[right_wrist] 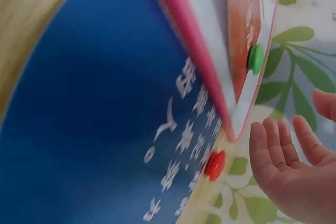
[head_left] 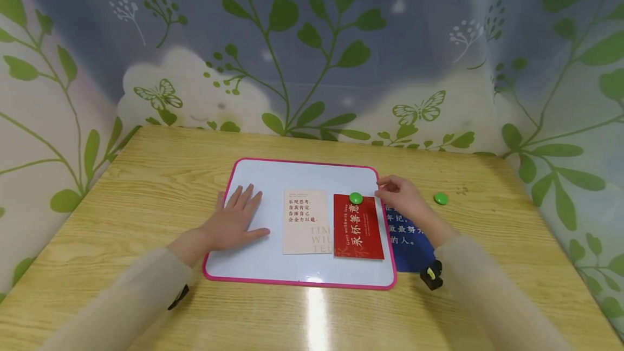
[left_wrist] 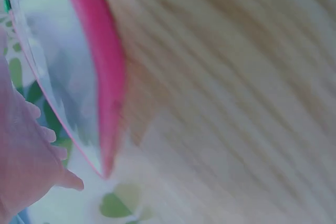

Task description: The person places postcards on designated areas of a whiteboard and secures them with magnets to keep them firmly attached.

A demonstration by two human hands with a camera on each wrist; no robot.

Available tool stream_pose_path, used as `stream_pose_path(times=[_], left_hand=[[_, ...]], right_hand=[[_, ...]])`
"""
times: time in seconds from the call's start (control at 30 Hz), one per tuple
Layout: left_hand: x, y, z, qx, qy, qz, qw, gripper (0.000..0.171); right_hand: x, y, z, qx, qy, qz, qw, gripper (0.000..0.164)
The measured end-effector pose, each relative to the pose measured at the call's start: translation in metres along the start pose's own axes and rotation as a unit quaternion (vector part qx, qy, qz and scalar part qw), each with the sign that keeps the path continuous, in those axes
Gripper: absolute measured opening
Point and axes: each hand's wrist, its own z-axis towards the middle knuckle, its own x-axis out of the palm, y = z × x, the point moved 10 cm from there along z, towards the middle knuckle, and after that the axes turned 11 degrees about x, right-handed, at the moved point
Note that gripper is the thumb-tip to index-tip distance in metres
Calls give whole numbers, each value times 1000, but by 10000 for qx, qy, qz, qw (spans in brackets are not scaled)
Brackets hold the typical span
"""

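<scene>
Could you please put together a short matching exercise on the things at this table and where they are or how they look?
Column one:
1. blue card
2. left hand
3. cream card
4. red card

Column two:
A. bears a green magnet at its top edge
B. fingers spread over the whiteboard
C. shows beyond the whiteboard's right edge
D. beside the red card, on its left

Pairs: 1-C, 2-B, 3-D, 4-A

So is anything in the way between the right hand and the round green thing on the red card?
No, nothing visible. In the head view, the right hand is at the right edge of the whiteboard, with only flat red card and bare board before the green disc.
</scene>
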Motion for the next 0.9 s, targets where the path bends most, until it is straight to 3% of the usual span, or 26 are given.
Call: stream_pose_path(times=[0.6, 0.9], left_hand=[[6, -57, 28, 694, 309, -1, 9971, 84], [21, -71, 38, 841, 669, 109, 9942, 79]], right_hand=[[-33, -24, -6, 33, -396, -214, 9990, 44], [-42, -34, -8, 85, -427, -322, 9985, 46]])
